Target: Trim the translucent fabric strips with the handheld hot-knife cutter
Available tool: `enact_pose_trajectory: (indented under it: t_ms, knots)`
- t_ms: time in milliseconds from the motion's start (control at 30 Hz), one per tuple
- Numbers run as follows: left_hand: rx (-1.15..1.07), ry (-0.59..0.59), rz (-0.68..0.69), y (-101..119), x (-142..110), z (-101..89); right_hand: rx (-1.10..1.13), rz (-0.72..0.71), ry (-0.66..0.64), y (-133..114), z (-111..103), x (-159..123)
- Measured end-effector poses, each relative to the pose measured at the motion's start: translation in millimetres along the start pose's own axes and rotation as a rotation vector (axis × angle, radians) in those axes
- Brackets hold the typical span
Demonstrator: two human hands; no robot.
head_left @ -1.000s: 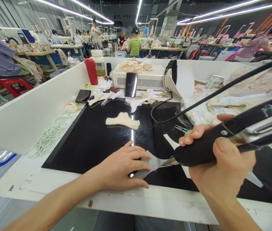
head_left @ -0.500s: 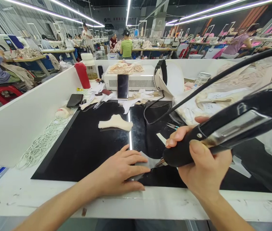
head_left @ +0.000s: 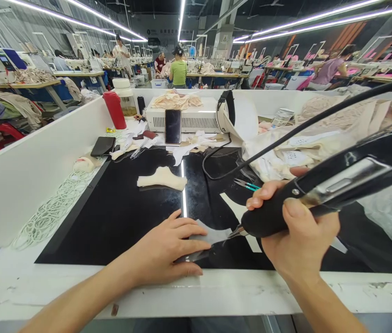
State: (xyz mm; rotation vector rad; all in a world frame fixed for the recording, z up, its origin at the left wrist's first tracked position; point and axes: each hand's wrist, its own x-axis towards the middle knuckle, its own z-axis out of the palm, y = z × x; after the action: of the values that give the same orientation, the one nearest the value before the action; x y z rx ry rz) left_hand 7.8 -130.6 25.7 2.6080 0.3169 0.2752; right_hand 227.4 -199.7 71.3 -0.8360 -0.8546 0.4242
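Observation:
My left hand lies flat with its fingers spread, pressing a translucent grey curved piece onto the black mat. My right hand is wrapped round a corded black handheld power tool with a metal lever along its body. The tool's pointed metal tip is at the right end of the grey piece. A white curved strip runs under the tool, partly covered by it. Beyond my left hand rests a cream shaped piece.
Teal-handled snips lie beside the black cord. A phone leans on a white vented box. Tangled pale cord lies along the left partition. Plastic bags with fabric pieces fill the right side.
The tool and my right hand have shifted slightly right, and more of the white strip shows beneath the tip. My left hand keeps pressing the grey piece. The view has moved a little.

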Motion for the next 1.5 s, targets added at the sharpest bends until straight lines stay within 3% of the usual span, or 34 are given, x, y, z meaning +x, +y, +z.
enact_pose_trajectory:
  t_ms: [400,600,800,1000,1033,1133,1200,1333,1500]
  knots:
    - [-0.051,0.029,-0.009,1,-3,-2.6,-0.010,0.024,-0.017,4,0,-1]
    - [-0.152,0.293,-0.239,-8,-2,2.2,-0.061,-0.001,-0.084,3,-4,3]
    - [-0.050,0.297,-0.360,-7,12,4.9,-0.231,-0.035,-0.120,5,-8,11]
    - [-0.108,0.311,-0.407,-3,22,7.9,-0.286,-0.300,0.107,4,-24,-1]
    - [-0.111,0.316,-0.408,-3,22,9.3,-0.370,-0.336,0.037,5,-27,-6]
    - [-0.121,0.328,-0.405,-4,22,12.4,-0.617,-0.410,-0.422,16,-32,-20]
    - [-0.139,0.336,-0.400,-4,21,12.0,-0.728,-0.436,-0.614,30,-32,-28]
    - [-0.227,0.357,-0.421,-1,14,3.6,-0.822,-0.430,-0.795,60,-28,-34]
    - [-0.450,0.423,-0.469,-10,7,-7.3,-0.782,-0.087,-0.867,64,-13,-27]
